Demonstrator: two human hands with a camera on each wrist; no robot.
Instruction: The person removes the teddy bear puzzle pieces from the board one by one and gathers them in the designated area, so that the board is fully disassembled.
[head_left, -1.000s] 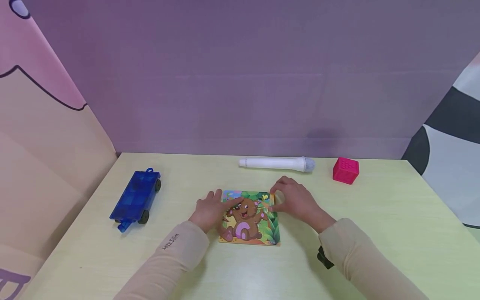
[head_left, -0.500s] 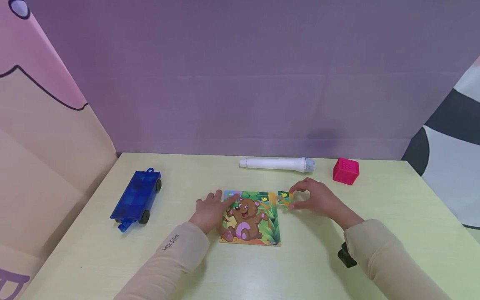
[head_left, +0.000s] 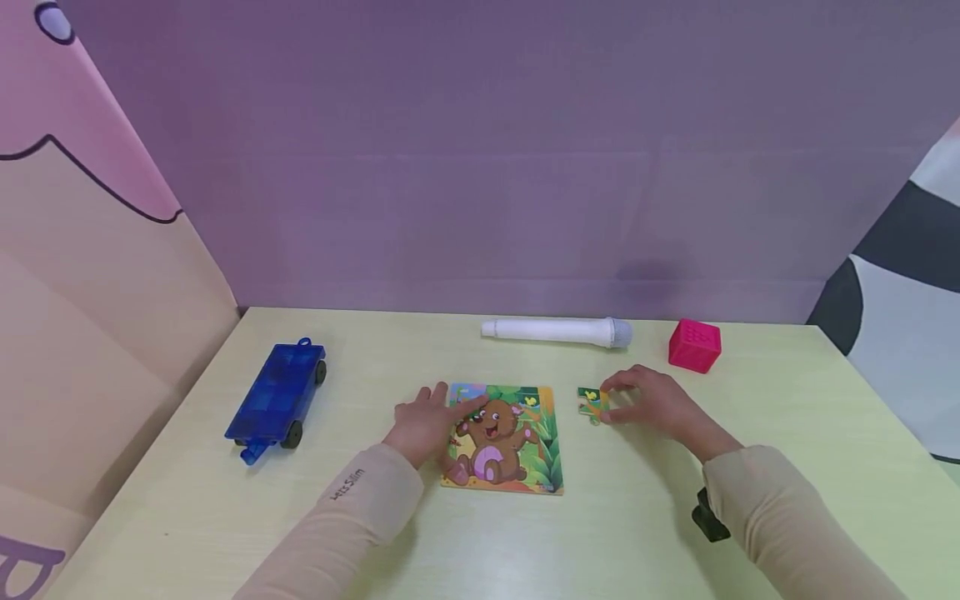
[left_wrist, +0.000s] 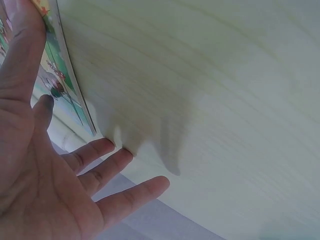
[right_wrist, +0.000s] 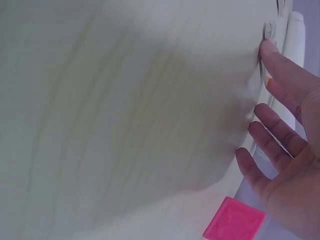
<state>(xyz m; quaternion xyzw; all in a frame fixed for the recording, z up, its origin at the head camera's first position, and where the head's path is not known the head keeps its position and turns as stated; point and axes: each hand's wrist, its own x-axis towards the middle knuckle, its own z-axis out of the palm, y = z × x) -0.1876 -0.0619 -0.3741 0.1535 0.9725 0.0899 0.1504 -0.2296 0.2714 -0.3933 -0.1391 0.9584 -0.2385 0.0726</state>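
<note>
A square bear jigsaw puzzle (head_left: 495, 450) lies flat on the table. My left hand (head_left: 425, 422) rests over its left side, thumb and a finger touching the picture; in the left wrist view the other fingers of the left hand (left_wrist: 60, 180) spread out straight past the puzzle's edge. To the right, apart from the puzzle, my right hand (head_left: 656, 407) pinches a small green and orange puzzle piece (head_left: 591, 403) at its right edge, between thumb and index finger. At the puzzle's upper right corner the board shows the same small yellow bird as the piece.
Behind the puzzle lies a white toy microphone (head_left: 555, 331). A pink-red cube (head_left: 694, 346) sits at the back right, near my right hand. The blue wheeled toy cart (head_left: 277, 396) stands at the left. A purple panel (head_left: 480, 167) rises behind the table (head_left: 495, 550).
My right hand has drawn the puzzle piece out of the upper right corner and moved it rightward, away from the puzzle. The left hand has stayed on the puzzle.
</note>
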